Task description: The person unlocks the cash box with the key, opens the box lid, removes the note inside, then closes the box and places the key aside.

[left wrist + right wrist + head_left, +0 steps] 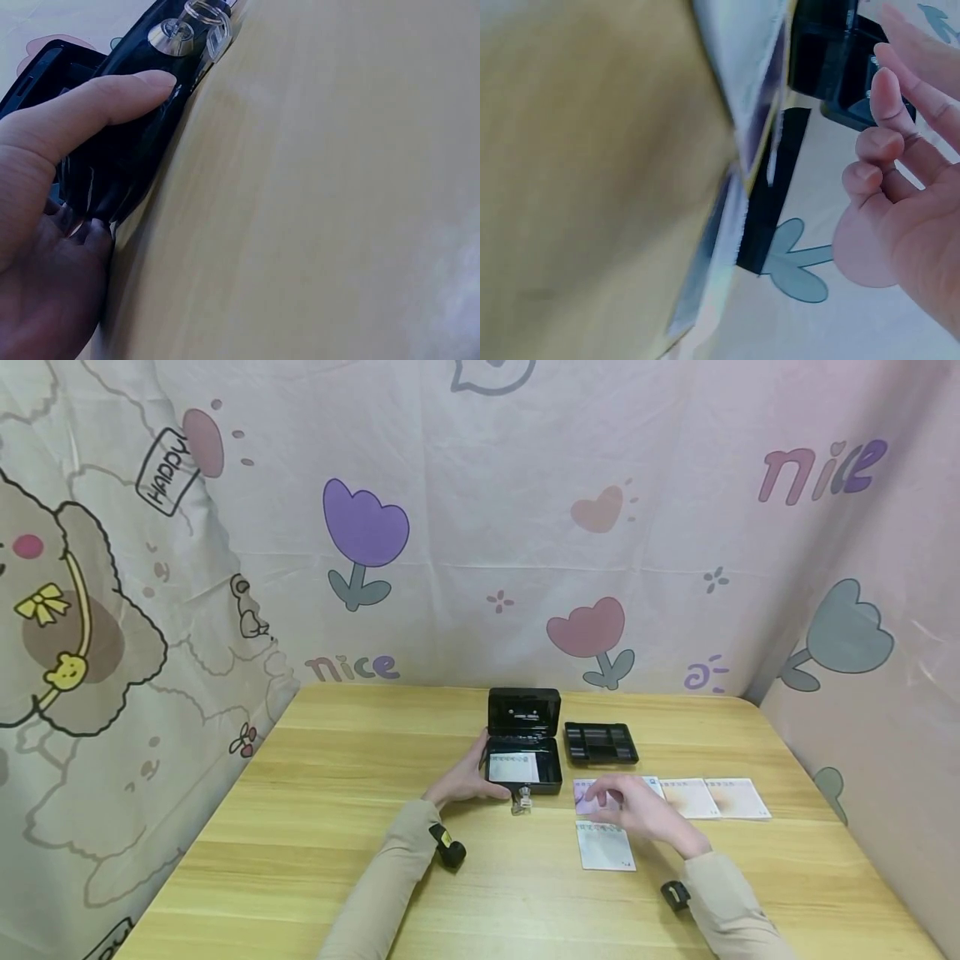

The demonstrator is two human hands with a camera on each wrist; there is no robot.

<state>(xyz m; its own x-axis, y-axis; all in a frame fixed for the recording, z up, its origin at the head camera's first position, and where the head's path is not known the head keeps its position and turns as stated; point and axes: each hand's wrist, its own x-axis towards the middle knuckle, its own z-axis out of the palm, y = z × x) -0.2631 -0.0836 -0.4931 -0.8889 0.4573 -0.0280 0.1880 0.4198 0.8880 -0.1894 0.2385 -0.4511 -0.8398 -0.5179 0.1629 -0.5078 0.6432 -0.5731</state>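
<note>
A person's left hand is gripping the black metal cash box at its front left corner, the thumb lying along the front wall beside the silver lock and the fingers wrapping the left side. The cash box is standing open near the middle of the desk's back edge, its lid rising upright at the rear. A ring of keys is hanging at the lock, and a pale green printed paper is lying inside, toward the box's left wall.

The right hand is hovering over a purple printed paper, fingers loosely bent and spread, gripping nothing; the right wrist view is showing bare space between the fingers. The purple paper is lying at the left end of a row stretching toward the desk's right edge: a blue-edged paper, partly hidden by the hand, then two cream printed papers side by side. Another pale green sheet is lying just in front of the purple one, nearer the desk's front. A black compartment tray is resting just right of the box, toward the back edge. Behind the desk, a patterned cloth is hanging.
</note>
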